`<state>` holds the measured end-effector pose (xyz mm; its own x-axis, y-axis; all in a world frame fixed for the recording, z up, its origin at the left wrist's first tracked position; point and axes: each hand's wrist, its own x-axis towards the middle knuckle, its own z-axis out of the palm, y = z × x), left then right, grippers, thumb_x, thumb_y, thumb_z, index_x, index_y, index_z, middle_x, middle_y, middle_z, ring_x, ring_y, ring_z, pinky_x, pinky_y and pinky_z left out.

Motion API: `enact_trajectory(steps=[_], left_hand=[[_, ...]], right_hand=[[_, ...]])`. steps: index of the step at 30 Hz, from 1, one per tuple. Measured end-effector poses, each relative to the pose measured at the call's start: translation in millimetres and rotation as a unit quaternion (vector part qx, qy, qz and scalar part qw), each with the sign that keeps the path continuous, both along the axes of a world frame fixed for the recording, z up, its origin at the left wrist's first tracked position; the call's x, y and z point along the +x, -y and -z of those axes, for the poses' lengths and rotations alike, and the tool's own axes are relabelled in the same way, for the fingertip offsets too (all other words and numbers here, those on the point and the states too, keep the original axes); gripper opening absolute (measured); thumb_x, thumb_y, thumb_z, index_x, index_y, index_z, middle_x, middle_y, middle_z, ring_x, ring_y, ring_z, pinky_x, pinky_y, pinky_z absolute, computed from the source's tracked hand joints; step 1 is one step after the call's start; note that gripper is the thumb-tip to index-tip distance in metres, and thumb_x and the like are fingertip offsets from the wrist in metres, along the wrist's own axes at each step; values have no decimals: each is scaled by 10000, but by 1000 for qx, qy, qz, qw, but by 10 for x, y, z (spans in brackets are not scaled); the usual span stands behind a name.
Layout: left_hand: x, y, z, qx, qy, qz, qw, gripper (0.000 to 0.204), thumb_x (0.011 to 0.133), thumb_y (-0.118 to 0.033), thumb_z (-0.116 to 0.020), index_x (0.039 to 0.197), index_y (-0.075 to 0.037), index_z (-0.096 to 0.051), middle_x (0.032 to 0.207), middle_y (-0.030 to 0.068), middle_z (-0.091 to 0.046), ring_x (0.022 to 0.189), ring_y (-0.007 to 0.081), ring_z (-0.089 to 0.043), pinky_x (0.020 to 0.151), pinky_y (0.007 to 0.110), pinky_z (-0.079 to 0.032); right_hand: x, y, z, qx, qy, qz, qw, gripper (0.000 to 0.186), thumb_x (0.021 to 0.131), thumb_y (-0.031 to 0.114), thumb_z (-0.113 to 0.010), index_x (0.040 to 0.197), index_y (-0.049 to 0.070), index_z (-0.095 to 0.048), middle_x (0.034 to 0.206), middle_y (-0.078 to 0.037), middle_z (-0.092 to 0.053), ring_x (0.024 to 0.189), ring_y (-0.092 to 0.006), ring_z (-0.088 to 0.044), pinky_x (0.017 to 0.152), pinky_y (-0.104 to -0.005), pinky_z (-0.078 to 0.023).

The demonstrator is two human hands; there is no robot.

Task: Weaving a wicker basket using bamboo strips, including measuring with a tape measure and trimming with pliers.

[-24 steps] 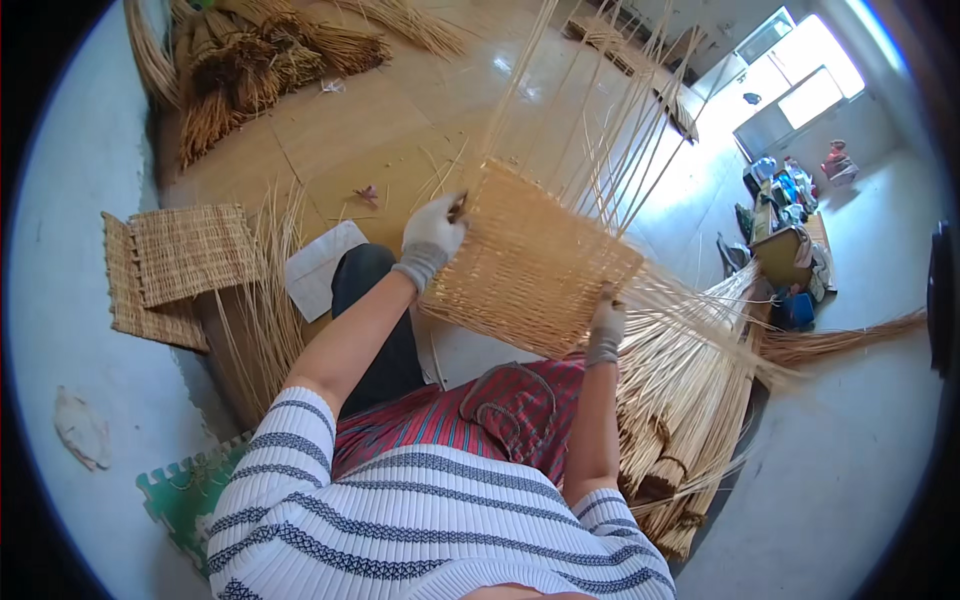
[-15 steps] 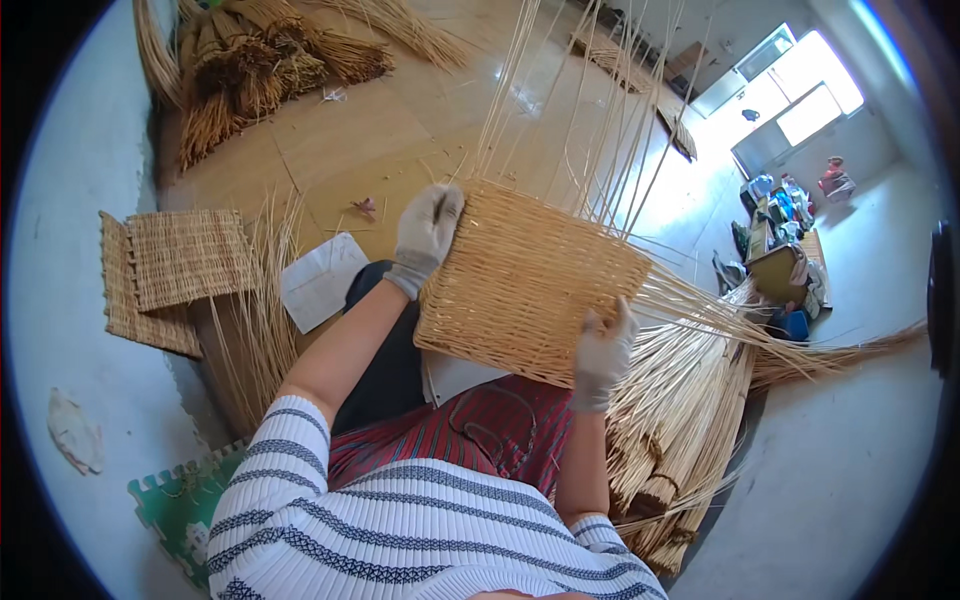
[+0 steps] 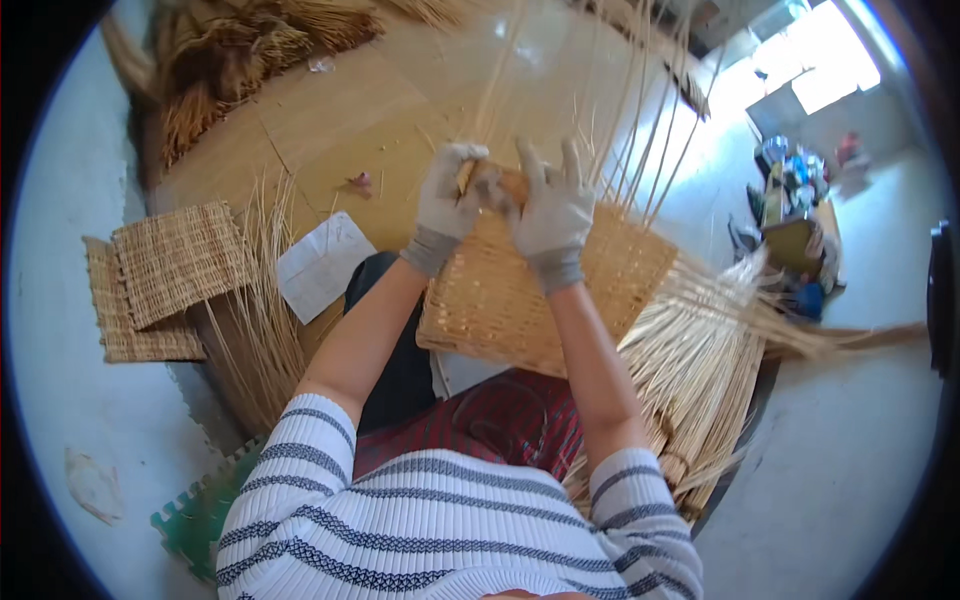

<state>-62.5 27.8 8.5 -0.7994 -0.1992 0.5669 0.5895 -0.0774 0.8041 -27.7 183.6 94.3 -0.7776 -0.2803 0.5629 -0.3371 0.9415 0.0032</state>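
- At the woven panel's (image 3: 500,315) upper-left corner, the left hand (image 3: 445,205) pinches the edge, probably for steadiness.
- Beside it, the right hand (image 3: 556,222) spreads some fingers; any pinch is unclear.

our right hand (image 3: 555,222) blocking part of the woven panel (image 3: 488,305), its top edge (image 3: 512,180) kinda smeary, straw bundles (image 3: 262,52) cropped up top, marks on paper (image 3: 322,266) too tiny
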Motion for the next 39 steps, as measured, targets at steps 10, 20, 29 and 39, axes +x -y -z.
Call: enact_trajectory(steps=[10, 20, 29, 39], left_hand=[[-472, 273, -134, -202, -45, -14, 978, 286, 1089, -146, -618, 1337, -12, -664, 1321, 95, -688, 1240, 203, -623, 1119, 354, -474], [-674, 858, -928, -357, 217, 196, 887, 452, 1109, -412, -586, 1366, -52, -674, 1202, 22, -692, 1004, 130, -612, 897, 286, -499], [-1107, 724, -1236, -524, 298, 147, 784, 552, 1081, -511, -603, 1332, -24, -673, 981, -56, -655, 638, 30, -366, 532, 219, -318], [-1234, 774, -1277, -518, 328, 153, 776, 466, 1059, -478, -661, 1165, -27, -706, 1010, -50, -633, 853, 65, -479, 727, 266, -440]], right_hand=[[933, -163, 164, -323, -88, -46, 941, 584, 853, 172, -739, 1427, 202, -636, 1350, -142, -672, 1311, -354, -598, 1126, -484, -459], [4000, -2053, 2479, -666, 21, 388, 637, 227, 995, 179, -666, 1160, 39, -735, 1089, -180, -753, 1027, -335, -722, 960, -414, -555], [5622, -2060, 4666, -445, 544, 543, 459, 442, 910, 411, -676, 1187, 84, -781, 1240, -225, -737, 1160, -384, -714, 1002, -461, -565], [5303, -1292, 4445, -439, 460, 689, 347, 805, 788, 371, -927, 1452, 216, -499, 1353, -171, -591, 1246, -399, -641, 987, -504, -571]])
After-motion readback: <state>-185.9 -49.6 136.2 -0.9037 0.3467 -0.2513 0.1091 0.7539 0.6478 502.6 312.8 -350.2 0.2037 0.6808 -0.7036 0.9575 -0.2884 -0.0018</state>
